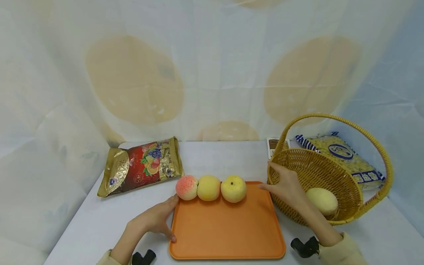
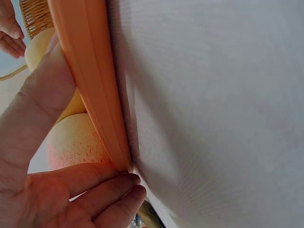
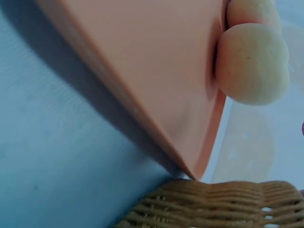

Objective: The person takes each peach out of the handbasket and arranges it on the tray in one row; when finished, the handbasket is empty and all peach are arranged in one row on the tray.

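An orange tray lies on the table with three round fruits along its far edge: a pink-red peach, a yellow fruit and a yellow fruit with a dark stem dimple. My left hand is at the tray's left side. In the left wrist view its thumb rests along the rim and its fingers reach the corner by the peach. My right hand is spread, holding nothing, between the tray's far right corner and a wicker basket, overlapping the basket's rim.
The basket is tipped toward me, with a pale yellow oval fruit inside and its tall handle raised. Behind it lie a yellow-and-blue bag and a small printed card. A red-and-gold packet lies at the back left.
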Available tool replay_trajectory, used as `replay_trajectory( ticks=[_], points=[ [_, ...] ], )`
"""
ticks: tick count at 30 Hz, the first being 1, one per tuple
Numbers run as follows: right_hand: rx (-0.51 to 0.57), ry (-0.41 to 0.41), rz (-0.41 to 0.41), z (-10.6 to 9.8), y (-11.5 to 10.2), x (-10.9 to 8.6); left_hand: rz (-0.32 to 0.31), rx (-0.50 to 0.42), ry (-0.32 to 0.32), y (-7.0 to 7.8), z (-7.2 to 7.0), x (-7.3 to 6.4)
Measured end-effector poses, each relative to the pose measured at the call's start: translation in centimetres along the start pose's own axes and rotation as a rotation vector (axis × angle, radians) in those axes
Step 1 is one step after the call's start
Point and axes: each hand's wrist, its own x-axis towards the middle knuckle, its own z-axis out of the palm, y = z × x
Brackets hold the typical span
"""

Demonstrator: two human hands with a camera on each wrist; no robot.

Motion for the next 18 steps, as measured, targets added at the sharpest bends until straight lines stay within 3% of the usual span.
replay_trajectory(
  ticks=[18],
  points=[
    [-0.033, -0.018, 0.080, -1.2, 1.5, -1.0, 0.005, 0.005, 0.000, 0.1, 0.0, 0.0]
  ],
)
